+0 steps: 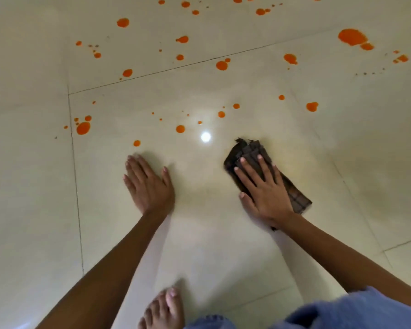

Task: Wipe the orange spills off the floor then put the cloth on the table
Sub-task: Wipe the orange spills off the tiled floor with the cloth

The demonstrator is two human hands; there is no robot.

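Observation:
Several orange spills dot the cream floor tiles, from a big blot [352,37] at the far right to drops [83,128] near the left grout line and one [180,129] just ahead of my hands. A dark brown folded cloth [249,151] lies flat on the floor. My right hand [263,188] presses on it with fingers spread, covering its middle. My left hand [147,184] rests flat on the bare tile, fingers apart, holding nothing. The table is not in view.
A bright lamp reflection [205,137] glares on the tile between my hands. My bare foot [164,309] and blue clothing [342,312] fill the bottom edge. Grout lines [77,200] cross the floor.

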